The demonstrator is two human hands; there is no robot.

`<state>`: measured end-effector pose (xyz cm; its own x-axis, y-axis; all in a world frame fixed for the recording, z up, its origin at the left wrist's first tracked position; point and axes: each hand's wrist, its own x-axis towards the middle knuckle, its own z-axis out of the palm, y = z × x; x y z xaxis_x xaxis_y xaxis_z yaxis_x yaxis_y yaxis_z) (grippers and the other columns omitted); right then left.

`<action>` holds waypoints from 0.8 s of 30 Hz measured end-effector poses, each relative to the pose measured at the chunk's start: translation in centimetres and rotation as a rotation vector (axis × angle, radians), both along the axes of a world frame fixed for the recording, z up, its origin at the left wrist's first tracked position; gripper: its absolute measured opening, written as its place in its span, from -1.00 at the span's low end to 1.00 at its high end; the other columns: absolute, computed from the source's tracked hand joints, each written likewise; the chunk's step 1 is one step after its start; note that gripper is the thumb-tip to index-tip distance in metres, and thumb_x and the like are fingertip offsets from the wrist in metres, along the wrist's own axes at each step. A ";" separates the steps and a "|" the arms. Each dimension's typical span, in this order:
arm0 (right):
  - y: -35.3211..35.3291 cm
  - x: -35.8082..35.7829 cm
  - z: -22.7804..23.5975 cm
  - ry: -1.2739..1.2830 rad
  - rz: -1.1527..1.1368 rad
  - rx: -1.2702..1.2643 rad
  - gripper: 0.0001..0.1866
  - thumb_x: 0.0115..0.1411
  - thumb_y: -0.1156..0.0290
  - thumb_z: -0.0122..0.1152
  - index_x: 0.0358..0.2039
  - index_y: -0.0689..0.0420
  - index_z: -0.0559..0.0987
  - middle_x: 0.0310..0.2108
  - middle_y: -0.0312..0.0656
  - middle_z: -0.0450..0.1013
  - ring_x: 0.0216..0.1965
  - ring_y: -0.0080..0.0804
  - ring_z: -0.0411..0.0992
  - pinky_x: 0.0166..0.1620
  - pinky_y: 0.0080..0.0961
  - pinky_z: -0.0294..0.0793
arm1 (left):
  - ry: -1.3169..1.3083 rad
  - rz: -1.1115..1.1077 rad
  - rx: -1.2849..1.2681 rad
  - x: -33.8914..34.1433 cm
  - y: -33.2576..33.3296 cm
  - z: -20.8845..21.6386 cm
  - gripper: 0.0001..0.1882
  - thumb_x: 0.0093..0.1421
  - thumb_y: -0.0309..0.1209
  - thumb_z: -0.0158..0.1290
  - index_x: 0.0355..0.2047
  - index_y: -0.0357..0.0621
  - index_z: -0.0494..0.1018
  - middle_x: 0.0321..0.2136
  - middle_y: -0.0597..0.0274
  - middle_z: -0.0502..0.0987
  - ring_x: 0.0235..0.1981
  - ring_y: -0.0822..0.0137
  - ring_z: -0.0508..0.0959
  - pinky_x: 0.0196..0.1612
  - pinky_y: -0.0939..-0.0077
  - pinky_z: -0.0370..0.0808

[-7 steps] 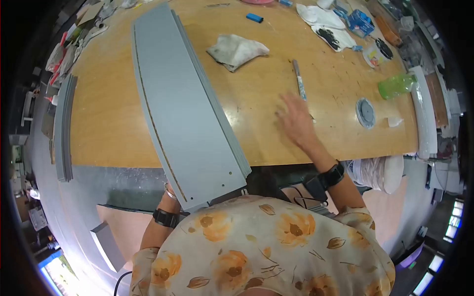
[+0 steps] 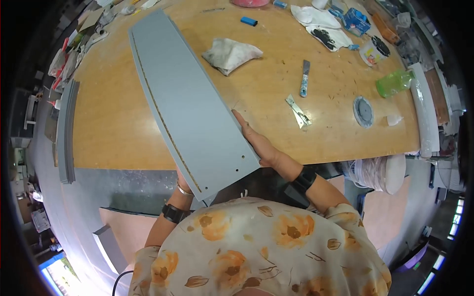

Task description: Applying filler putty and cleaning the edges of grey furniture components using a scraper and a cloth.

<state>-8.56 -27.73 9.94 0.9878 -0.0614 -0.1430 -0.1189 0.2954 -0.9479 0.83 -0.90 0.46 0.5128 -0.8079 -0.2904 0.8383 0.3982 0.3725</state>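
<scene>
Two hands are flanking the near end of a long grey panel, just in front of a floral shirt. The left hand is mostly hiding behind the panel's left edge, so I cannot tell how its fingers are gripping; a dark band is circling that wrist. The right hand is holding the panel's right edge, lying closely along it. The panel is slanting away toward the far left, its near end jutting past the front edge of a wooden table, and a thin brown line is running along its left side. To the right, some shiny metal strips are lying crossed, and a round lid with grey stuff is resting well apart from them. A scraper is lying beyond the strips, while a green bottle is lying near the table's right side. Farther off, a crumpled rag is sitting right of the panel, a tub is showing black contents, a white cloth is bearing a black stain, and a small blue block is lying beyond the rag.
</scene>
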 end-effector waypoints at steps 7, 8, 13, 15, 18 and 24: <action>-0.7 2.1 -0.3 -0.064 -0.041 -0.236 -0.26 0.31 -0.10 -0.43 0.27 0.26 -0.06 0.30 0.03 -0.13 0.33 -0.20 -0.17 0.31 -0.41 -0.18 | -0.215 -0.024 -0.058 0.2 -0.6 0.9 -0.27 0.23 0.17 -0.33 0.17 -0.18 0.16 0.08 0.12 0.32 0.07 0.13 0.36 0.13 0.29 0.31; -1.1 2.4 0.0 -0.077 -0.020 -0.138 -0.28 0.31 -0.10 -0.42 0.29 0.19 -0.07 0.30 -0.02 -0.10 0.31 -0.28 -0.11 0.29 -0.43 -0.11 | -0.250 -0.015 -0.065 0.4 -0.7 1.1 -0.27 0.24 0.16 -0.33 0.17 -0.18 0.16 0.08 0.12 0.32 0.07 0.13 0.36 0.13 0.30 0.31; -6.2 -2.9 4.7 0.054 0.088 -0.355 -0.49 0.22 0.20 -0.01 0.14 0.13 0.30 0.10 -0.09 0.26 0.12 -0.38 0.21 0.11 -0.43 0.22 | -0.439 0.067 -0.094 0.0 -0.2 3.0 -0.32 0.27 0.13 -0.35 0.16 -0.17 0.17 0.07 0.14 0.33 0.07 0.14 0.36 0.12 0.34 0.32; -10.4 -6.6 2.4 -0.077 -0.136 -0.671 -0.51 0.07 0.26 0.17 0.03 0.10 0.40 0.03 -0.07 0.28 0.05 -0.21 0.26 0.04 -0.35 0.31 | -0.445 0.254 0.291 -1.4 -3.7 7.9 -0.34 0.29 0.09 -0.38 0.17 -0.19 0.16 0.08 0.12 0.32 0.07 0.15 0.35 0.12 0.33 0.31; -13.3 -7.7 2.6 -0.004 -0.336 -1.099 -0.58 0.04 0.31 0.17 -0.07 0.14 0.43 -0.12 -0.08 0.33 -0.06 -0.12 0.30 -0.04 -0.30 0.37 | -0.547 0.535 0.666 -2.7 -3.3 12.2 -0.36 0.33 0.02 -0.43 0.16 -0.26 0.15 0.09 0.07 0.30 0.08 0.16 0.34 0.13 0.28 0.28; -17.3 -6.6 -0.1 0.125 -0.236 -1.201 -0.74 0.04 0.43 0.10 -0.21 0.16 0.44 -0.25 -0.03 0.36 -0.26 0.00 0.41 -0.18 -0.17 0.40 | -1.212 0.933 1.088 -5.3 -6.4 20.5 -0.51 0.36 -0.23 -0.35 0.15 -0.36 0.13 0.07 -0.01 0.29 0.11 0.16 0.31 0.11 0.25 0.28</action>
<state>-15.13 -45.06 9.86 0.9182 -0.3946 0.0344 -0.2906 -0.7300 -0.6186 -4.48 -7.33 20.96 0.9160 0.0805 0.3931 -0.3585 -0.2761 0.8918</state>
